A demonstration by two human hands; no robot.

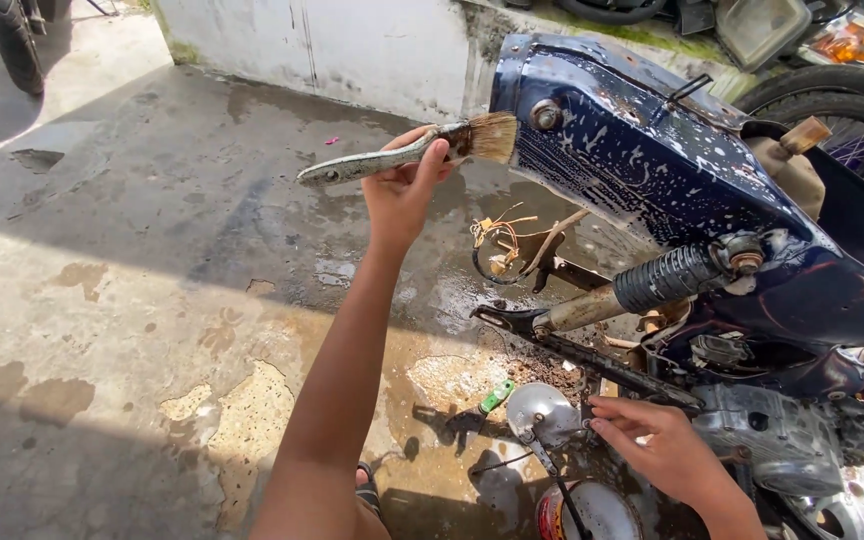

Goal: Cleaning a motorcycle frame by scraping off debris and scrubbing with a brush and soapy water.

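As sunlight falls across a wet concrete yard, a person works on a stripped dark blue motorcycle.

Left hand: the left hand (pixel 404 190) is raised, its grip clamped around the handle of a worn paintbrush (pixel 422 152), fingers wrapped over the top.

Paintbrush: held nearly level, handle pointing left, pale bristles touching the rear end of the blue body panel (pixel 632 150).

Body panel: dark blue, glossy, flecked all over with white suds; a round bolt sits near the bristles.

Right hand: the right hand (pixel 657 445) is low at the frame, fingers half curled with their tips against the dark lower frame bar (pixel 602 365); whether that grip is closed on anything cannot be told.

Shock absorber: a ribbed black shock absorber (pixel 667 278) runs aslant under the panel, with a dull metal arm beneath it.

Loose wires: a tangle of pale wires (pixel 497 245) hangs below the brush.

Floor: the concrete floor (pixel 152 280) is damp and stained, part shade, part sun; a green-handled tool (pixel 495 398) lies by a round metal lid (pixel 544 410) just left of the right hand.

Background: a spoked wheel (pixel 852 125) stands behind the motorcycle, beside a low whitewashed wall (pixel 322 45).
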